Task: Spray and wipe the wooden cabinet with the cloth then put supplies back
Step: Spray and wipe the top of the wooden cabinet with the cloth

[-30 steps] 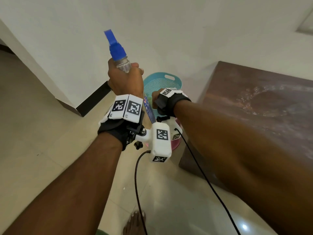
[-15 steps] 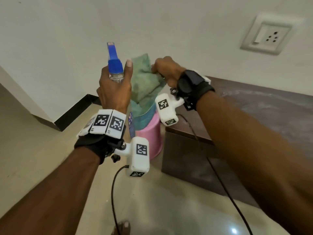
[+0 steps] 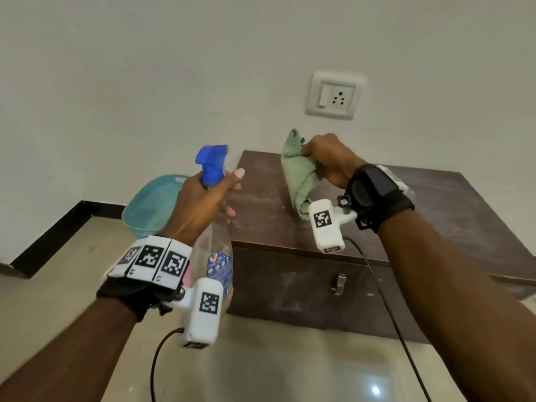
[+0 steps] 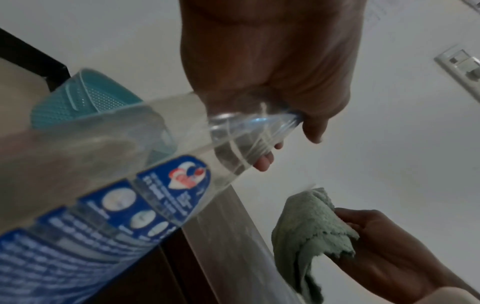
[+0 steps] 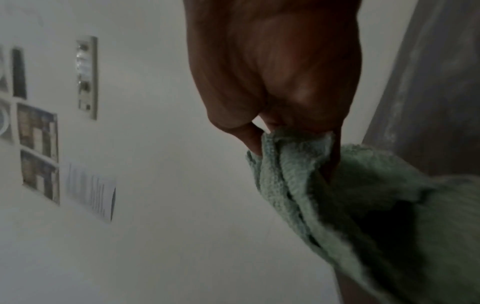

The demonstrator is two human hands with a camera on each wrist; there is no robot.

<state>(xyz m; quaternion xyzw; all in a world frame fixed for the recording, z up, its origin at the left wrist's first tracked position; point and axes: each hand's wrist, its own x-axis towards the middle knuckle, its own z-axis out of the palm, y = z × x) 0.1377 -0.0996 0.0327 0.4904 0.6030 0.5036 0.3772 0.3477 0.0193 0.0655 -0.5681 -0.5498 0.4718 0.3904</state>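
Note:
My left hand grips the neck of a clear spray bottle with a blue trigger head, held upright just left of the dark wooden cabinet. The left wrist view shows the bottle with its blue label and my left hand curled round the neck. My right hand pinches a green cloth that hangs above the cabinet top, near its back left corner. From the right wrist, the cloth bunches under my right hand.
A teal perforated basket stands on the floor left of the cabinet, against the white wall. A wall socket sits above the cabinet. The cabinet front has a metal latch. Beige floor tiles lie in front.
Both hands rose and shifted right from the basket toward the cabinet. The right hand lifted the green cloth out and now holds it over the cabinet top. The bottle stays gripped.

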